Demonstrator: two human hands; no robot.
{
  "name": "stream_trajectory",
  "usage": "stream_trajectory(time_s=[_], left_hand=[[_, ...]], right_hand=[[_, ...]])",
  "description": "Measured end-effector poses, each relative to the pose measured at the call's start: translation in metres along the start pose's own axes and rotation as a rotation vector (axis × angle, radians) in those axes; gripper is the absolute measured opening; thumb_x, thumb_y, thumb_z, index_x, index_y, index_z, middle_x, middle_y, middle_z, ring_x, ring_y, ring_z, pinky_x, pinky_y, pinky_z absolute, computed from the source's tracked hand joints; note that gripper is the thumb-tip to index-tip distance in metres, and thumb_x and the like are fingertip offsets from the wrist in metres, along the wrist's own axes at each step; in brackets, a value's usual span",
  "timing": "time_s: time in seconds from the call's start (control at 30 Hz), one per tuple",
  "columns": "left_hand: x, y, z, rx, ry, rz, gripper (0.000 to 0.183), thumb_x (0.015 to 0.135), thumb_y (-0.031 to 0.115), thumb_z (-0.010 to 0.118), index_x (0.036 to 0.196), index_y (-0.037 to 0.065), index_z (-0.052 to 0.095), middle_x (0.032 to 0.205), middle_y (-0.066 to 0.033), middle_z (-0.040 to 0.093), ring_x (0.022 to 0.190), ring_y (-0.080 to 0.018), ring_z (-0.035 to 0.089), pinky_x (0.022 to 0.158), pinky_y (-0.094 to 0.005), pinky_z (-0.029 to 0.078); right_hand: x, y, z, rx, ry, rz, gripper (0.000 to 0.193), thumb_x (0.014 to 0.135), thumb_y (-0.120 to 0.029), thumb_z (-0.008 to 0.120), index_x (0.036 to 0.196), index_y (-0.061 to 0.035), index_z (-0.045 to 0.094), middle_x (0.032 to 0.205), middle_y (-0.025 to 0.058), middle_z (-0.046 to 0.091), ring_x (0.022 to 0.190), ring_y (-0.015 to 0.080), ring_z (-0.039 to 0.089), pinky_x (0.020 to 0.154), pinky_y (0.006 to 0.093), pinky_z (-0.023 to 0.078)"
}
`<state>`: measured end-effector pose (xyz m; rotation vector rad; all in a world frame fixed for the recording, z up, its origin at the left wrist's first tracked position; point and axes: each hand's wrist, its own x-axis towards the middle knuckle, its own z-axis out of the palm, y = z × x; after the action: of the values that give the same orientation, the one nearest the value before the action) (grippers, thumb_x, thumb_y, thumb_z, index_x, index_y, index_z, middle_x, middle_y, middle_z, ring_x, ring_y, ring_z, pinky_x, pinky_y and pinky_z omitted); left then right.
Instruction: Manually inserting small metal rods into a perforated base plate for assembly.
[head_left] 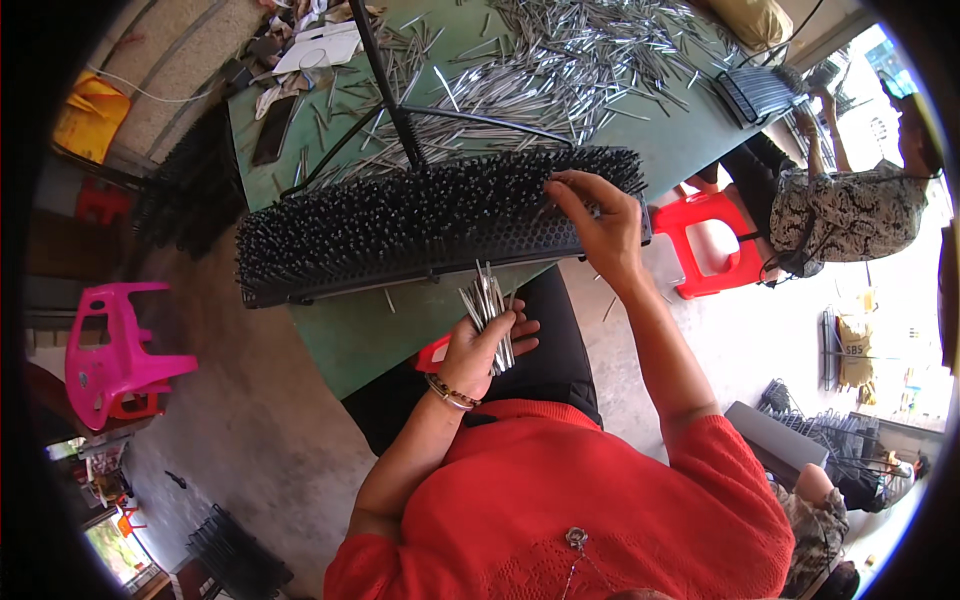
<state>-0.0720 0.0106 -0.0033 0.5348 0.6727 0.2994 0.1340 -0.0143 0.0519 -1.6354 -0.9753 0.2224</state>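
Note:
A long black rack (400,215), densely filled with upright dark pins, lies across the near part of the green table (345,350). Bare round holes show along its near right side. My left hand (468,355) is closed around a bundle of thin silvery metal sticks (485,300), just in front of the rack's near edge. Over the right part of the rack is my right hand (608,225), thumb and fingers pinched together among the pins. Whatever sits in that pinch is too small to make out.
A large heap of metal sticks (580,75) covers the far table, behind a black metal frame (405,130). A phone (275,130) lies at left. To the right, beside a red stool (705,245), another person (850,210) handles a smaller rack (752,95). A pink stool (115,350) stands left.

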Motion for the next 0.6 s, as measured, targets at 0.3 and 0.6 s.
stream_trajectory(time_s=[0.3, 0.6], left_hand=[[0.0, -0.003, -0.006, 0.049, 0.002, -0.04, 0.02, 0.09, 0.008, 0.055, 0.108, 0.0, 0.054, 0.103, -0.0056, 0.058, 0.078, -0.0123, 0.056, 0.072, -0.0377, 0.058], [0.002, -0.004, -0.009, 0.028, -0.002, -0.07, 0.019, 0.089, 0.008, 0.055, 0.107, 0.001, 0.055, 0.104, -0.0059, 0.058, 0.078, -0.0116, 0.055, 0.072, -0.0373, 0.059]], right_hand=[[-0.001, 0.005, 0.002, -0.1, -0.125, -0.126, 0.015, 0.082, -0.007, 0.066, 0.095, -0.0004, 0.066, 0.086, 0.0088, 0.068, 0.078, 0.0135, 0.064, 0.07, 0.0254, 0.049], [-0.003, 0.018, 0.011, -0.209, -0.157, -0.383, 0.018, 0.078, -0.001, 0.066, 0.097, -0.0012, 0.065, 0.089, 0.0103, 0.066, 0.081, 0.0231, 0.064, 0.071, 0.0306, 0.049]])
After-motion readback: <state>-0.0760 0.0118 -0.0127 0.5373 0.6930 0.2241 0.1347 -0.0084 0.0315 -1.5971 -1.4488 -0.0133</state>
